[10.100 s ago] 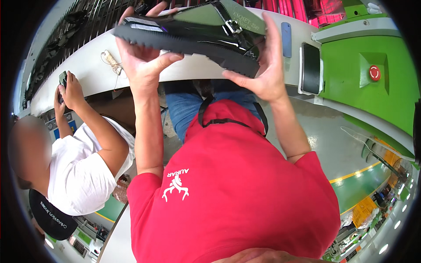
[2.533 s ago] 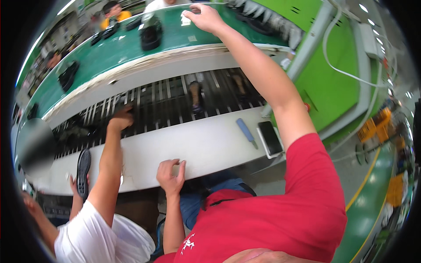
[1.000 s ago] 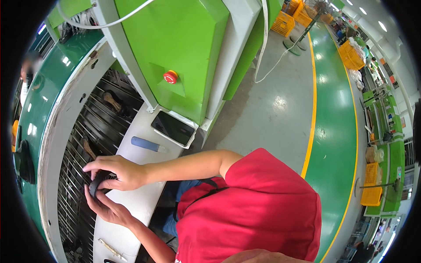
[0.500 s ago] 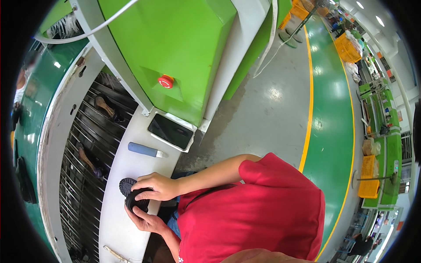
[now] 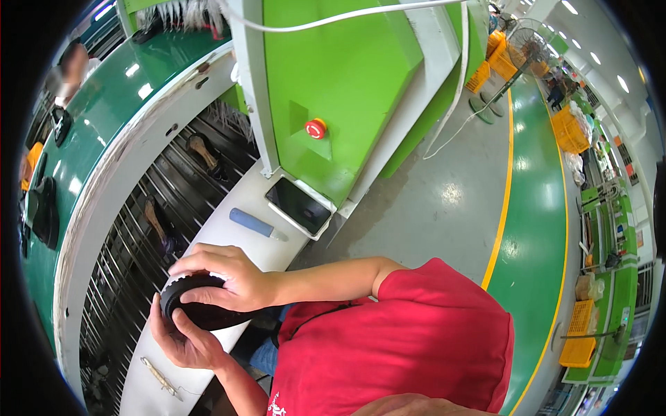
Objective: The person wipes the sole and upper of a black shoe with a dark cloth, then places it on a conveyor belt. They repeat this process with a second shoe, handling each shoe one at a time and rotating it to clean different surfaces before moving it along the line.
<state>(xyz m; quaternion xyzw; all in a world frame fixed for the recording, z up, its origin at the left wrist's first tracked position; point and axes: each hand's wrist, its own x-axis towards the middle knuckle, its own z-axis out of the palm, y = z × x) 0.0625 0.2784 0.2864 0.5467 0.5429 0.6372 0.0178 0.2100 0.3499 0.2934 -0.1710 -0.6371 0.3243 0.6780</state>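
Both hands grip a black shoe sole (image 5: 211,317) with a ridged rim, held bent over the white ledge. My right hand (image 5: 225,277) closes over its upper side, thumb pressed on the inside. Beneath it, my left hand (image 5: 186,343) cups the near end, its thumb on the inner face and its fingers around the outside. Pale specks show along the sole's outer rim by the right fingers. A blue-handled tool (image 5: 251,222) with a pale tip lies beyond the hands. Closer to me rests a thin pale stick (image 5: 161,378) with thread.
A phone (image 5: 302,204) sits in a white tray against the green machine (image 5: 333,83), below a red stop button (image 5: 315,128). Left of the ledge, dark shoes (image 5: 205,154) lie on metal rods (image 5: 128,267). More black shoes (image 5: 45,211) lie on the green surface beyond. A loose white cable hangs overhead.
The view has shifted, and the hands and sole now appear larger. The sole is turned, with its curved rim up and its ridged underside less visible. Both hands keep hold of it.
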